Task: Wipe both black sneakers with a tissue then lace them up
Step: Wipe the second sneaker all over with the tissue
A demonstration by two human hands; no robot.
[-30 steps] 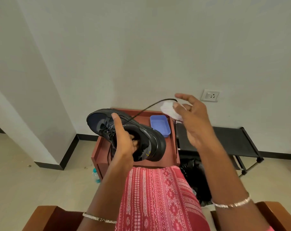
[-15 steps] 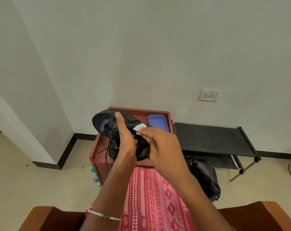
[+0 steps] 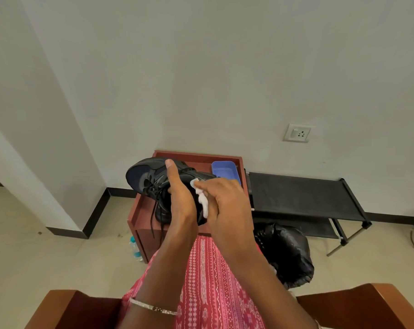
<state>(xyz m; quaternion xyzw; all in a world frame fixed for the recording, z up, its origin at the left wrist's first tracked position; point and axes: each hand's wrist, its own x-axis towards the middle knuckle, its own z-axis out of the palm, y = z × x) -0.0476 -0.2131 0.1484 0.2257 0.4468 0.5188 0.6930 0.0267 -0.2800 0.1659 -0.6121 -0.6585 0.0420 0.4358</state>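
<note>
One black sneaker (image 3: 145, 178) is held up in front of me, toe pointing left, its loose laces (image 3: 157, 216) dangling below. My left hand (image 3: 178, 200) grips it around the collar, thumb lying up along the upper. My right hand (image 3: 225, 205) holds a crumpled white tissue (image 3: 201, 200) against the heel side of the shoe. Both hands hide the heel. No second sneaker is in view.
Behind the shoe stands a reddish wooden table (image 3: 201, 156) with a blue plastic tray (image 3: 225, 169). A black shoe rack (image 3: 301, 193) is to the right, a black plastic bag (image 3: 286, 252) under it. A small bottle (image 3: 136, 249) lies on the floor. Wooden chair arms (image 3: 66, 309) frame my lap.
My right hand came down from holding the tissue and lace end up high and now presses the tissue on the sneaker. The lace has dropped and hangs below the shoe.
</note>
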